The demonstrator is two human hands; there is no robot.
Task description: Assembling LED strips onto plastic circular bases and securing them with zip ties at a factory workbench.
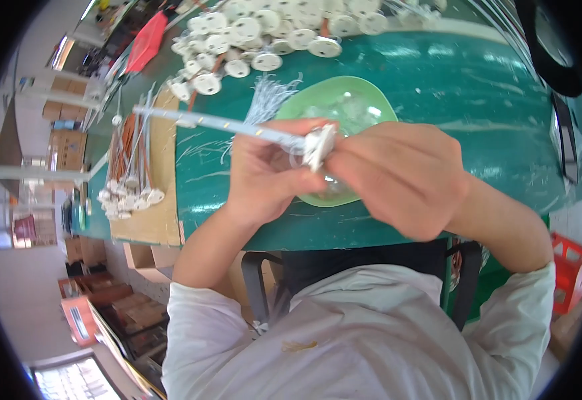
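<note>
Between my hands is a white round disc piece (319,147) with a long pale strip (221,123) that sticks out to the left and bears small yellowish spots. My left hand (261,167) closes its thumb and fingers around the base of the strip beside the disc. On the disc's other side, my right hand (407,177) is closed, its fingertips pressed against the disc; whatever they pinch is hidden. Below and behind the hands sits a light green bowl (377,100) with clear, shiny small contents. A bundle of thin white wires (267,97) lies beside the bowl.
Many white discs on stems (247,30) are heaped along the far side of the green table (477,153). More disc pieces (131,197) lie on a cardboard sheet (164,140) at left. A dark flat device (564,137) is at right; a red crate (569,270) stands below.
</note>
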